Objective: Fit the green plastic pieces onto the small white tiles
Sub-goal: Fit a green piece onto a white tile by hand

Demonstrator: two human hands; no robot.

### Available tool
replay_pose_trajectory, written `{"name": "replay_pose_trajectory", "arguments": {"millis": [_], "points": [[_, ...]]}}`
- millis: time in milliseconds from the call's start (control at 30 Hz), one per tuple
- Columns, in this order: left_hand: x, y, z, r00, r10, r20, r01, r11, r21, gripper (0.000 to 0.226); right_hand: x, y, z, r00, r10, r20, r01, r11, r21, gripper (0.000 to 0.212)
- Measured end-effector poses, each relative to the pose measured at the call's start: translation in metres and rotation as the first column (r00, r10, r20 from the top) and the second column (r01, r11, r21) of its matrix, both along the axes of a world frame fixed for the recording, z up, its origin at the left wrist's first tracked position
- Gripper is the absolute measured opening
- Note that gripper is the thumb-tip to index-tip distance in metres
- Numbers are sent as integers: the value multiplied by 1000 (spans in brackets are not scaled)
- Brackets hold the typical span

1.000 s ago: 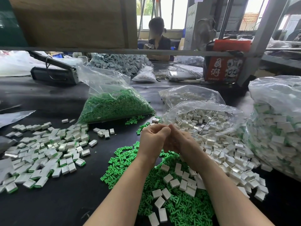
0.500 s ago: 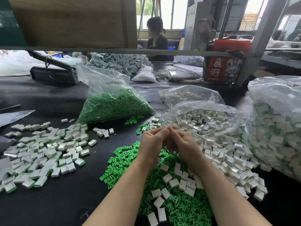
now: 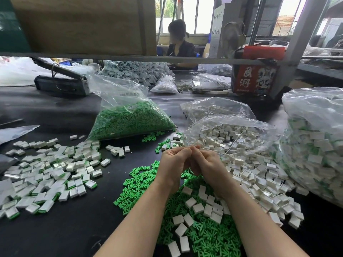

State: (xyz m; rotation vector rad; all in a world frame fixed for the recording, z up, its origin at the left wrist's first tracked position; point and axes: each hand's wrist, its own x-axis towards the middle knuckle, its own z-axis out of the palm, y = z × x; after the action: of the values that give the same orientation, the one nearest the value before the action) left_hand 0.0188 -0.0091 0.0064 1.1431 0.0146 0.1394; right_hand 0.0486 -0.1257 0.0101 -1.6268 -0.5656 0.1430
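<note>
Both hands meet above the black table (image 3: 55, 238), the left hand (image 3: 173, 163) and the right hand (image 3: 207, 165) pressed knuckle to knuckle with fingers curled inward; whatever they grip is hidden between the fingertips, so I cannot tell if a tile or a green piece is held. Directly beneath the wrists lies a loose heap of green plastic pieces (image 3: 141, 184), spreading toward the near edge, with single white tiles (image 3: 197, 208) scattered on top of it. To the right of the hands the tiles thicken into a wide pile that spills out of an open clear bag (image 3: 232, 127). On the left, apart from the green heap, lies a spread of finished tiles (image 3: 46, 175) showing green edges under white faces. Behind the green heap stands a clear bag of green pieces (image 3: 130, 121), its mouth slumped open toward the table, a few pieces lying just outside it. At the far right a large bulging bag (image 3: 315, 145) holds white tiles with green showing among them. Farther back sit a dark metal tool (image 3: 61, 84), a red printed box (image 3: 256, 78) and a grey heap of parts (image 3: 137, 71), and beyond a shelf rail a seated person (image 3: 180, 45) faces this way.
</note>
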Motion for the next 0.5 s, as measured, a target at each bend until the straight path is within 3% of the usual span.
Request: {"name": "replay_pose_trajectory", "arguments": {"millis": [400, 500], "points": [[-1, 2, 1, 1000, 11, -23, -11, 1000, 4, 27, 0, 1, -1, 1000, -10, -3, 10, 1000, -12, 43], [-1, 3, 3, 1000, 3, -28, -2, 999, 36, 20, -1, 3, 0, 999, 9, -52, -7, 999, 44, 53]]}}
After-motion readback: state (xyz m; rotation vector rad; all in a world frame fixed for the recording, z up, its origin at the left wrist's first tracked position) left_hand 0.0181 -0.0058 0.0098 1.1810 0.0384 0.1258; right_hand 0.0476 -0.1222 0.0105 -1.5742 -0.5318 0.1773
